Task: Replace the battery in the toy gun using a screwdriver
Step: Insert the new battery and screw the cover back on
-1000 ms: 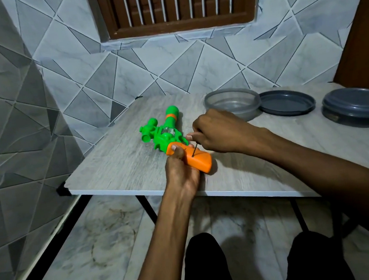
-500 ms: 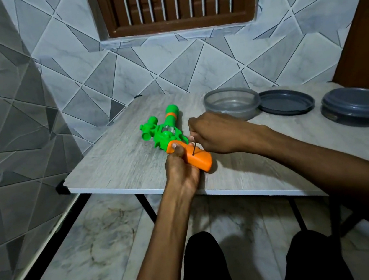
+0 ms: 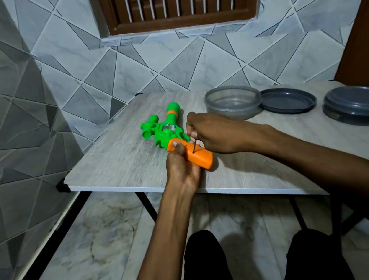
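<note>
Hardly anything was moved since a second ago; the right hand was only shifted a tiny bit nearer the orange grip. The toy gun was laid flat on the bench, near its front edge. The grip was held tight by the left hand. A thin screwdriver was pinched in the right hand, with its tip set on the grip. The battery cover screw was most likely being worked, though it was too small to be seen. Next, the tip should be kept straight and turned until the cover can be lifted off.
</note>
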Demonstrator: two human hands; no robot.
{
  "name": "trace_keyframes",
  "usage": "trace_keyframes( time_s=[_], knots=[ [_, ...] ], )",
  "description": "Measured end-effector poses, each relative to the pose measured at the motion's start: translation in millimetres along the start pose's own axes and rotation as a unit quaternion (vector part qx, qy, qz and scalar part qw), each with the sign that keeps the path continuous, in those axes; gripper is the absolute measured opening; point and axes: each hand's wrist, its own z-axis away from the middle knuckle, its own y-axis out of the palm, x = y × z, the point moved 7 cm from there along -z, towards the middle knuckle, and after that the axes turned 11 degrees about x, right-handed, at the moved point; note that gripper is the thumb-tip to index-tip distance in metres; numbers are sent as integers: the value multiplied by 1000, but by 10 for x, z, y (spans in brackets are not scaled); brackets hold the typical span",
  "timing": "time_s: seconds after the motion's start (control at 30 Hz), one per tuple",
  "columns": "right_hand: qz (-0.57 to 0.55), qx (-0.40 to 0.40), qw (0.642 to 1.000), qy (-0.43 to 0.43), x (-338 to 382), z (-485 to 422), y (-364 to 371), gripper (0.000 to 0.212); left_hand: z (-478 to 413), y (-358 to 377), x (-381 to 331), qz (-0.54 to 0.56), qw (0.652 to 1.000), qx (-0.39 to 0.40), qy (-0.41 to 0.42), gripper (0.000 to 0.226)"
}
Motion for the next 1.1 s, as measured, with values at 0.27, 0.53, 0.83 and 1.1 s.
trace_keyframes(
  time_s=[0.27, 0.53, 0.83, 1.1],
  knots=[
    [6, -119, 991, 54, -83, -30, -57, 34, -7, -13, 7, 4, 1000, -11, -10, 32],
    [83, -182, 970, 135, -61, 51, -76, 59, 53, 64, -29, -15, 999, 28, -4, 38],
    [21, -43, 999, -7, 22, 26, 45, 14, 26, 68, -16, 25, 999, 25, -2, 26],
    [75, -62, 995, -17, -36, 7, -69, 11, 44, 58, -31, 1, 1000, 9, -7, 26]
  ],
)
